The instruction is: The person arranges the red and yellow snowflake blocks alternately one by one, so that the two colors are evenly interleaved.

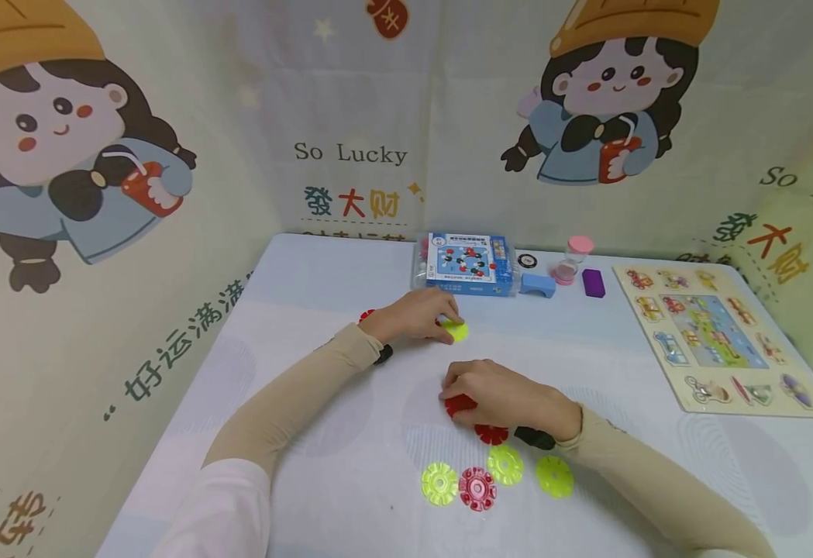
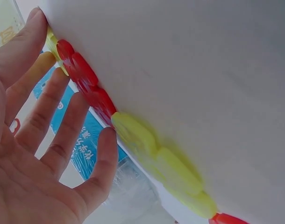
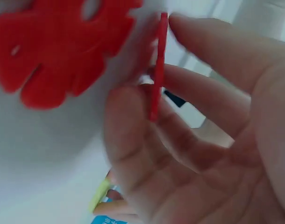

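Observation:
My left hand (image 1: 416, 314) pinches the edge of a yellow-green notched plastic disc (image 1: 456, 331) between thumb and finger. In the left wrist view this disc (image 2: 52, 44) ends a row lying on the table, beside a red disc (image 2: 86, 77), another yellow disc (image 2: 156, 158) and a red edge at the bottom. Nearer the front, my right hand (image 1: 500, 394) holds a red notched disc (image 1: 459, 404). The right wrist view shows that held disc (image 3: 159, 70) edge-on between thumb and fingers. A second red disc (image 3: 49, 60) lies beside it, partly under the hand in the head view.
Loose yellow discs (image 1: 439, 483) and a red one (image 1: 477, 488) lie at the front. Along the back stand a boxed kit (image 1: 469, 265), a blue block (image 1: 538, 285), a pink hourglass (image 1: 573, 260) and a purple block (image 1: 594, 283). A wooden puzzle board (image 1: 723, 341) lies right.

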A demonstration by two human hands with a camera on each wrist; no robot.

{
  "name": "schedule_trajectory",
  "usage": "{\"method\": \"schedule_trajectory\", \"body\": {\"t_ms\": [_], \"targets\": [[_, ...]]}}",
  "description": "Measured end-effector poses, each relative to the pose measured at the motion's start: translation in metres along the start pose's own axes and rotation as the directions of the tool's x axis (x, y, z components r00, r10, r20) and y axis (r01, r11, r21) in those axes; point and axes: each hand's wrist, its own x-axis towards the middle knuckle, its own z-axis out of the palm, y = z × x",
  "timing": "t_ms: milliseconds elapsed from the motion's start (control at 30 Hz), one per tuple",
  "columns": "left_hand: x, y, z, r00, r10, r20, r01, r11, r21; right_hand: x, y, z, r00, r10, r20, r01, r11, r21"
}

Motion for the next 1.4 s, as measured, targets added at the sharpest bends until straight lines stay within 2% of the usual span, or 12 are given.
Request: {"method": "schedule_trajectory", "body": {"t_ms": [233, 367, 500, 600, 667, 767, 900, 933, 1000, 1100, 1200, 1400], "targets": [[0.001, 0.001, 0.002, 1.0, 0.002, 0.004, -0.002, 1.0, -0.013, -0.005, 0.004, -0.001, 0.992, 0.032, 0.124, -0.04, 0.997, 0.067], [0.0, 0.001, 0.002, 1.0, 0.001, 0.006, -0.001, 1.0, -0.019, -0.005, -0.002, -0.001, 0.992, 0.029, 0.12, -0.023, 0.998, -0.05], [0.0, 0.001, 0.001, 1.0, -0.008, -0.002, 0.008, 1.0, -0.014, -0.005, -0.008, 0.001, 0.997, -0.011, 0.07, 0.027, 0.974, -0.223], [0.001, 0.001, 0.003, 1.0, -0.004, -0.001, 0.004, 1.0, -0.008, -0.005, -0.008, 0.001, 0.999, -0.021, 0.031, 0.029, 0.96, -0.28], [0.002, 0.001, 0.004, 1.0, 0.007, 0.001, -0.007, 1.0, 0.001, -0.006, -0.003, -0.001, 1.0, -0.029, -0.003, 0.027, 0.964, -0.265], [0.004, 0.001, 0.006, 1.0, 0.022, -0.002, -0.022, 1.0, 0.003, -0.005, 0.021, -0.011, 0.992, 0.0, -0.123, -0.023, 0.982, -0.187], [0.005, 0.001, 0.007, 1.0, 0.018, 0.0, -0.018, 1.0, 0.002, 0.002, 0.072, -0.024, 0.942, 0.117, -0.314, -0.152, 0.984, -0.09], [0.005, 0.001, 0.007, 1.0, 0.014, 0.001, -0.014, 1.0, 0.001, 0.004, 0.083, -0.025, 0.932, 0.139, -0.334, -0.175, 0.981, -0.082], [0.004, 0.001, 0.006, 1.0, 0.007, 0.005, -0.007, 1.0, 0.008, 0.01, 0.1, -0.025, 0.927, 0.161, -0.339, -0.197, 0.977, -0.076], [0.004, 0.001, 0.006, 1.0, 0.013, 0.007, -0.013, 1.0, 0.015, 0.016, 0.112, -0.02, 0.94, 0.137, -0.312, -0.165, 0.984, -0.063], [0.004, 0.002, 0.005, 1.0, 0.015, 0.005, -0.015, 1.0, 0.0, 0.018, 0.113, -0.016, 0.945, 0.108, -0.31, -0.131, 0.99, -0.055], [0.006, 0.002, 0.003, 1.0, 0.017, 0.021, -0.017, 1.0, -0.012, 0.017, 0.109, -0.012, 0.935, 0.113, -0.337, -0.144, 0.987, -0.068]]}}
